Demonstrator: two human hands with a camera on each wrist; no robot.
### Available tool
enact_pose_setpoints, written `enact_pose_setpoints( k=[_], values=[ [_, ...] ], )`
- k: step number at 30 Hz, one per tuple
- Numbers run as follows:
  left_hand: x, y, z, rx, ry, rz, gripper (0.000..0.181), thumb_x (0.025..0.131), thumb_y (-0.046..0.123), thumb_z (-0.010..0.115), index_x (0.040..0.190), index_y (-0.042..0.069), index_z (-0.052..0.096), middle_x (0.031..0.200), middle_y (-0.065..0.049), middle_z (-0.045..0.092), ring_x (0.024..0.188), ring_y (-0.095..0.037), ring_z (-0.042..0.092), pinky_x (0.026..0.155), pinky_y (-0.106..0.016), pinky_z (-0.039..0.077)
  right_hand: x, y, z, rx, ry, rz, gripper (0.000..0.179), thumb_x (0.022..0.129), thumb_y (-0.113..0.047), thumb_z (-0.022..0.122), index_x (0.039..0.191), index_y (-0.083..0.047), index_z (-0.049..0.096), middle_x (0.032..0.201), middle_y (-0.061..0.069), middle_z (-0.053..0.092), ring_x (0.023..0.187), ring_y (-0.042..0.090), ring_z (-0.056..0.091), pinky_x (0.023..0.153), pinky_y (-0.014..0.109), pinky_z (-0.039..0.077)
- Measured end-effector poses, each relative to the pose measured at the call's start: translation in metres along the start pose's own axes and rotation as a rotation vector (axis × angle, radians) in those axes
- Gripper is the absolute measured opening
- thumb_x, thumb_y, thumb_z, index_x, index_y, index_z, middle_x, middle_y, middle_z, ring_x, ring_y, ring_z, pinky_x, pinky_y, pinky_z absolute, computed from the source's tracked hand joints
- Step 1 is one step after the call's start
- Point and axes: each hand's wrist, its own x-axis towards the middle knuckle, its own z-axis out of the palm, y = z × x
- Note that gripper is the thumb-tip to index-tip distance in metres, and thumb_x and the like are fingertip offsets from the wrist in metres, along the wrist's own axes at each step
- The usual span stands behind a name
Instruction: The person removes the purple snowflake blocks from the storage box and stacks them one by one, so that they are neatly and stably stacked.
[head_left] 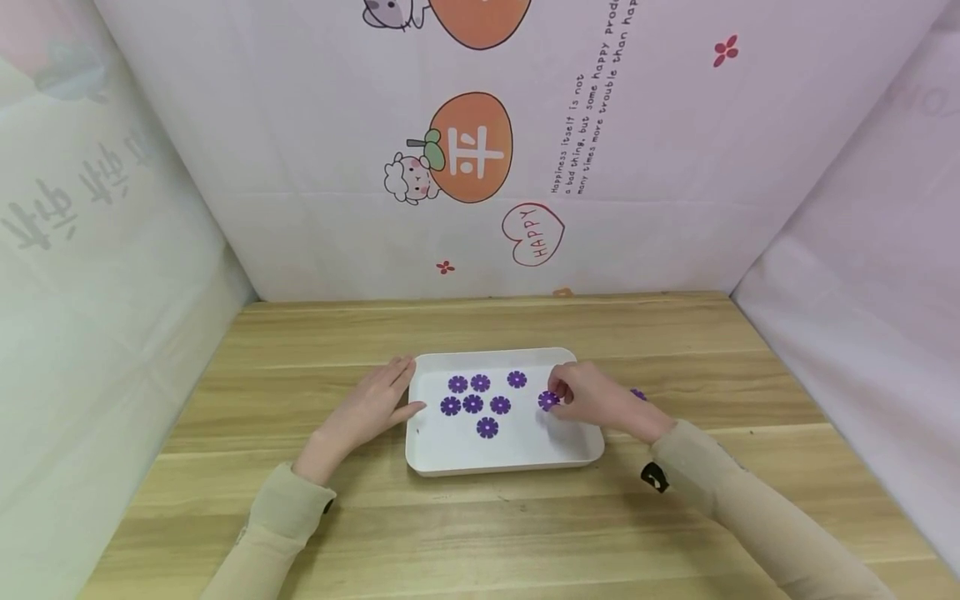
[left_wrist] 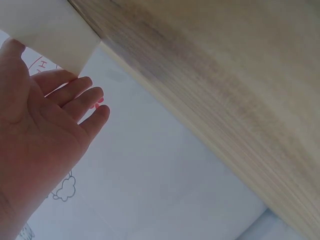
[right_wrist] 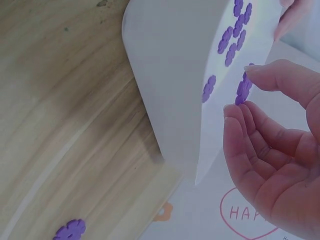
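Observation:
A white tray (head_left: 450, 458) lies on the table with several purple snowflake-shaped discs (head_left: 487, 427) spread flat in its left and middle part. My right hand (head_left: 592, 396), over the tray's right side, pinches one purple disc (head_left: 549, 401) between thumb and fingertips; the right wrist view shows this disc (right_wrist: 243, 88) held edge-on, its notched rim visible. At the tray's left end, my left hand (head_left: 371, 406) touches the rim with fairly straight fingers, the thumb reaching just over the edge. In the left wrist view that hand (left_wrist: 47, 110) meets the tray's corner (left_wrist: 65, 45).
Another purple disc (head_left: 638, 394) lies on the wooden table (head_left: 480, 542) right of the tray, partly hidden by the right forearm. A printed white cloth (head_left: 337, 208) hangs behind the table, with more cloth on both sides.

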Motion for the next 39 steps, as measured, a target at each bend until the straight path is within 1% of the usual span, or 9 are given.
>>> enact_pose_setpoints(
  k=[5, 11, 16, 24, 30, 33, 39],
  values=[
    [0.000, -0.001, 0.002, -0.013, 0.013, 0.005, 0.070, 0.096, 0.038, 0.064, 0.141, -0.012, 0.046, 0.145, -0.029, 0.050, 0.135, -0.044, 0.049, 0.111, -0.056, 0.045, -0.004, 0.005, -0.003, 0.007, 0.016, -0.002, 0.017, 0.078, -0.006, 0.078, 0.091, -0.001, 0.067, 0.081, 0.006, 0.067, 0.073, 0.017, 0.061, 0.062, 0.017, 0.050],
    [0.000, 0.000, 0.000, -0.012, -0.018, -0.014, 0.071, 0.097, 0.041, 0.062, 0.143, -0.011, 0.044, 0.147, -0.029, 0.048, 0.137, -0.043, 0.047, 0.114, -0.055, 0.042, -0.008, 0.011, -0.008, 0.030, 0.033, 0.022, 0.016, 0.079, -0.006, 0.077, 0.090, -0.002, 0.067, 0.082, 0.007, 0.067, 0.074, 0.016, 0.060, 0.063, 0.018, 0.052],
    [0.001, 0.000, -0.001, 0.009, -0.012, -0.008, 0.072, 0.096, 0.041, 0.063, 0.142, -0.012, 0.045, 0.146, -0.029, 0.049, 0.137, -0.043, 0.048, 0.114, -0.055, 0.043, -0.010, 0.015, -0.011, 0.027, 0.047, 0.039, 0.016, 0.080, -0.007, 0.078, 0.091, -0.002, 0.067, 0.084, 0.006, 0.068, 0.074, 0.014, 0.060, 0.064, 0.018, 0.053],
    [0.001, 0.000, -0.001, 0.010, -0.036, -0.014, 0.072, 0.098, 0.043, 0.060, 0.144, -0.010, 0.043, 0.148, -0.028, 0.047, 0.139, -0.041, 0.046, 0.115, -0.053, 0.041, -0.016, 0.019, -0.015, 0.034, 0.075, 0.030, 0.016, 0.080, -0.006, 0.077, 0.090, 0.000, 0.067, 0.082, 0.008, 0.068, 0.073, 0.016, 0.060, 0.062, 0.019, 0.052],
    [0.001, 0.001, -0.002, 0.014, -0.019, -0.006, 0.071, 0.096, 0.041, 0.062, 0.142, -0.011, 0.045, 0.147, -0.029, 0.048, 0.137, -0.042, 0.048, 0.114, -0.054, 0.042, -0.022, 0.025, -0.017, 0.043, 0.085, 0.051, 0.013, 0.081, -0.005, 0.076, 0.088, -0.001, 0.065, 0.081, 0.007, 0.067, 0.072, 0.013, 0.058, 0.061, 0.018, 0.052],
    [0.001, 0.001, -0.001, 0.020, -0.003, 0.005, 0.071, 0.095, 0.039, 0.064, 0.141, -0.012, 0.046, 0.145, -0.029, 0.050, 0.135, -0.043, 0.049, 0.113, -0.054, 0.043, -0.026, 0.028, -0.019, 0.053, 0.097, 0.065, 0.013, 0.081, -0.004, 0.075, 0.088, -0.002, 0.065, 0.082, 0.006, 0.067, 0.073, 0.015, 0.059, 0.063, 0.019, 0.052],
    [0.000, 0.001, -0.001, 0.010, -0.011, 0.001, 0.071, 0.096, 0.040, 0.063, 0.142, -0.011, 0.045, 0.146, -0.029, 0.049, 0.137, -0.043, 0.048, 0.114, -0.054, 0.043, -0.032, 0.035, -0.025, 0.040, 0.116, 0.098, 0.014, 0.080, -0.004, 0.074, 0.091, -0.001, 0.067, 0.083, 0.006, 0.068, 0.075, 0.013, 0.061, 0.064, 0.019, 0.054]
  ],
)
